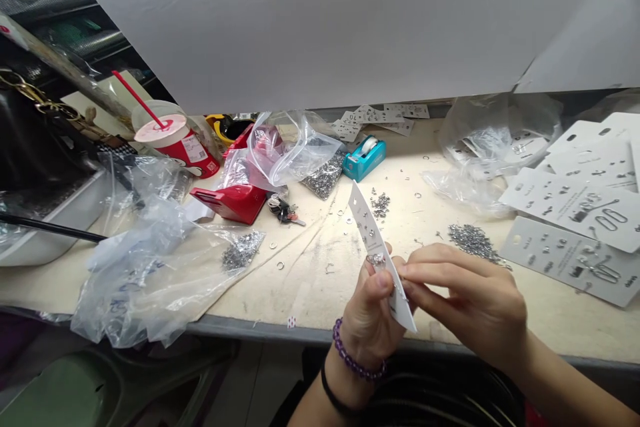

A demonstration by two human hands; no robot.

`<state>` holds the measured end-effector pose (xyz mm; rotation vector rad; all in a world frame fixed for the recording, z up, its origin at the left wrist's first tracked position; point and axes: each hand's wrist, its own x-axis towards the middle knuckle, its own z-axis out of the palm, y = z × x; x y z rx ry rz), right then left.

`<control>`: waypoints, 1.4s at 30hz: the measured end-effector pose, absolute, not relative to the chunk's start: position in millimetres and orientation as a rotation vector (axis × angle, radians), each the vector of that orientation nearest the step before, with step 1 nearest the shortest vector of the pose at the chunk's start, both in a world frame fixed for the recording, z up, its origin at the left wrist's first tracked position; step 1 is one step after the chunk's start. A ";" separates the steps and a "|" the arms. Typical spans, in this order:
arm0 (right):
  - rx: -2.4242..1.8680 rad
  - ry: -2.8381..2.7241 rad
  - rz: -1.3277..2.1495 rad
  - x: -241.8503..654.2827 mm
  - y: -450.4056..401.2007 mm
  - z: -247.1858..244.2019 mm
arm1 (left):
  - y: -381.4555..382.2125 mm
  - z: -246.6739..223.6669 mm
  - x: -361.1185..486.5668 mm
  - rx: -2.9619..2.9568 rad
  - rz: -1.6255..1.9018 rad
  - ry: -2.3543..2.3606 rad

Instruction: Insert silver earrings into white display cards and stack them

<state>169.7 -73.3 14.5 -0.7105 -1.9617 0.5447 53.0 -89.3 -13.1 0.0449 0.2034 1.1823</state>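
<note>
My left hand point(371, 310), with a purple bead bracelet at the wrist, grips a white earring card point(369, 230) tilted nearly edge-on above the table's front. Small silver earrings sit on the card's face, the larger ones beside my thumb. On the card's back side, my right hand point(463, 297) has its thumb and index finger pinched together close to the card. Whatever lies between those fingertips is too small or hidden to make out. Just beyond my right hand lies a pile of small silver earring parts point(475, 242), and a smaller pile point(380, 205) lies behind the card.
Filled earring cards point(575, 260) overlap at the right beside a clear plastic bag point(500, 133). A teal tape dispenser point(365, 159), a red case point(235, 200), keys point(285, 209) and a bag of metal bits point(325, 173) stand mid-table. A red drink cup point(175, 147) is at left.
</note>
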 end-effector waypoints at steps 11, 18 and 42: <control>-0.724 -1.980 0.584 172.6 -71.7 16.7 | -86.9 -14.2 53.8 0.057 1.155 0.195; -0.785 -1.948 0.596 171.0 -74.8 22.1 | -88.5 -12.8 55.1 0.158 1.128 0.269; -1.047 -1.748 1.260 213.3 -103.3 1.1 | -84.5 -12.7 42.7 0.924 1.006 0.618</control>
